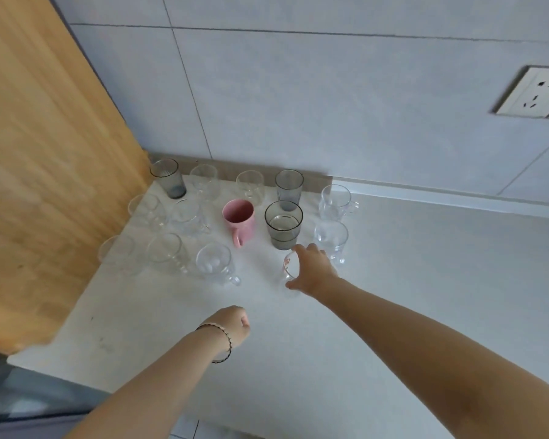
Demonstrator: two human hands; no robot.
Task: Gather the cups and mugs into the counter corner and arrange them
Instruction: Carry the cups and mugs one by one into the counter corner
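At the counter (425, 280) corner, beside the wooden panel (45, 153), clear mugs (214, 264) and grey tumblers (168, 179) are standing upright in loose rows around a pink mug (239, 218); the right hand (314, 269) is gripping a small clear glass (290, 270) at the group's near edge, just in front of the nearest grey tumbler (283, 224), fingers and thumb curling round it; the left hand (233, 324) is hovering nearer the camera, fingers tucked into a fist, holding nothing.

Home kitchen, tiled wall (330, 99), countertop (393, 280), socket (533, 93)
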